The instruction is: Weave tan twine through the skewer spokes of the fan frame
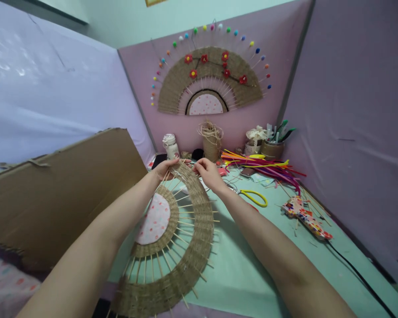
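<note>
The woven fan point(202, 221) is stretching near-left from both hands, its arc bulging right. The left hand point(167, 167) is gripping its far end; the right hand point(207, 172) is pinching, fingertips together, beside the outer edge, any strand between them being too small to tell. Cardboard point(69, 198) is bounding the left; the table's green cover point(239, 265) is showing between fan and glue gun point(305, 216).
</note>
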`<state>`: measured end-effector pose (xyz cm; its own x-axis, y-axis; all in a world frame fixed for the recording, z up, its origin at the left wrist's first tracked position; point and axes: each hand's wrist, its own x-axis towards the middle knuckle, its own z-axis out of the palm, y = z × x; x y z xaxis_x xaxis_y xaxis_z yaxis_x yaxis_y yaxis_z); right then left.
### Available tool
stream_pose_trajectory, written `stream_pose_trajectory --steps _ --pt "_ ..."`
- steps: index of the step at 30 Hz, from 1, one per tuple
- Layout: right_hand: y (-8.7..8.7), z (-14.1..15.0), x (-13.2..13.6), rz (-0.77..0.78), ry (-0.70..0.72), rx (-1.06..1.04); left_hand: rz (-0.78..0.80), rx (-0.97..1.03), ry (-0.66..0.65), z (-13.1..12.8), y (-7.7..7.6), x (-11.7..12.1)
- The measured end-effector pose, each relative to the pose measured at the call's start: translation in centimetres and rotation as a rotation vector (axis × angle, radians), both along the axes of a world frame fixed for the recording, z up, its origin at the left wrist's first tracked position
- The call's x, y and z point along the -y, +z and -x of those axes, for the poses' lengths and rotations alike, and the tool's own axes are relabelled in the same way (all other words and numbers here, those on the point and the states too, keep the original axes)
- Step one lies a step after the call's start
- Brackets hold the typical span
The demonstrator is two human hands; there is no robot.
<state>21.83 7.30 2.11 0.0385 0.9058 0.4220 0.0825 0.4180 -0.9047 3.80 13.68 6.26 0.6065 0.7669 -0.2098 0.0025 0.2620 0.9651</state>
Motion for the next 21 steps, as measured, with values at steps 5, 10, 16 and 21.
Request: stream_pose_trajectory --steps 5,10,16,21 --pt "2.4 0.2 2.2 -0.120 -0.016 -0.013 0.084 0.056 -0.116 1.1 1.9 0.9" --pt "3.6 -0.5 2.6 -0.177 -0.162 -0.003 0.101 0.020 -0.105 1.6 4.7 1.6" --pt "5.4 -1.6 4.0 -0.203 -0.228 0.024 0.019 0.019 -0.080 0.1 8.1 3.1" --pt "6.9 -2.5 5.1 -0.143 -0.274 0.163 0.001 0.008 -0.094 -1.2 9.2 5.1"
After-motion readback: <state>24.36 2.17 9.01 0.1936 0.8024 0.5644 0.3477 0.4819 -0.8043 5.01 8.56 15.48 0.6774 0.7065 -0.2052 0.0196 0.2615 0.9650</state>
